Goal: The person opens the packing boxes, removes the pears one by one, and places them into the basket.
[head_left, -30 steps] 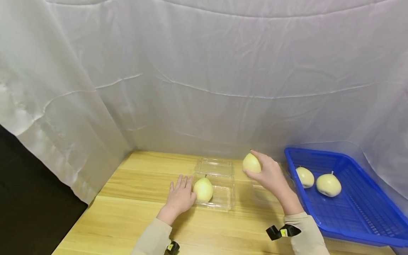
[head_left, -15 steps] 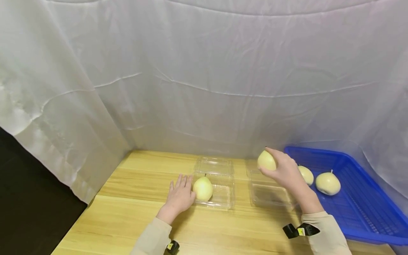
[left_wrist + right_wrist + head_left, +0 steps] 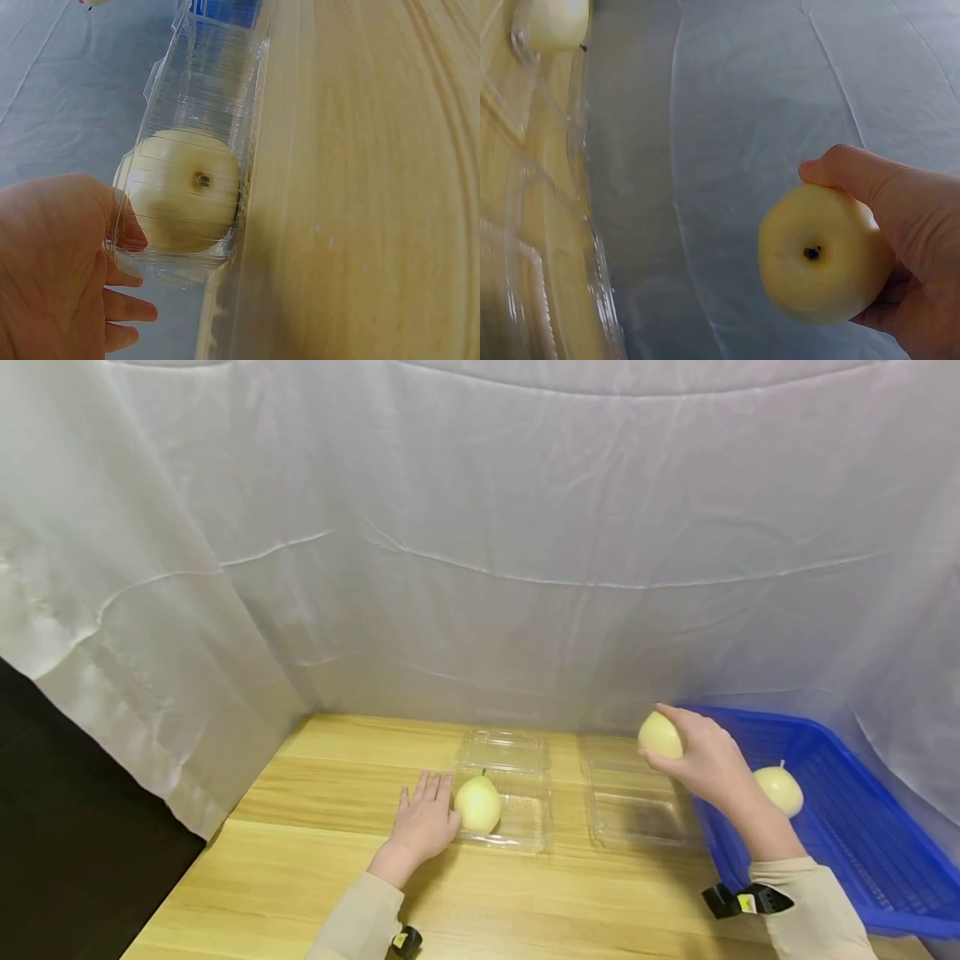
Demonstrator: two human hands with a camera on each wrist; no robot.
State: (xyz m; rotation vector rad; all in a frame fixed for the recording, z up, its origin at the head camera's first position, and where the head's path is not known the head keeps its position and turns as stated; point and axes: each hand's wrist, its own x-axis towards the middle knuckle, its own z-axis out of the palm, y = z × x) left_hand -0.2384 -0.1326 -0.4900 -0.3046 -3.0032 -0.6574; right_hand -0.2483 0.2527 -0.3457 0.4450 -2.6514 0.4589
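Note:
My right hand (image 3: 708, 756) holds a pale yellow pear (image 3: 660, 735) between thumb and fingers. It is raised over the right-hand clear plastic clamshell box (image 3: 637, 814), whose lid lies folded back. In the right wrist view, the dark-spotted end of this pear (image 3: 821, 255) faces the camera. My left hand (image 3: 426, 821) lies at the left wall of another clear clamshell box (image 3: 528, 814), fingers outstretched and thumb at its rim. Inside that box, at its left side, a second pear (image 3: 477, 806) sits with its stem up. The left wrist view shows this pear (image 3: 184, 187) through the plastic.
A blue plastic basket (image 3: 862, 852) stands on the right of the wooden table (image 3: 315, 852). One pear (image 3: 780, 789) shows inside it; my right forearm covers part of the basket. Pale grey cloth (image 3: 480, 568) hangs behind the table and along its left side.
My right hand has carried its pear rightward, from between the two boxes to above the right-hand box near the basket. One basket pear is now hidden behind it. My left hand has stayed put.

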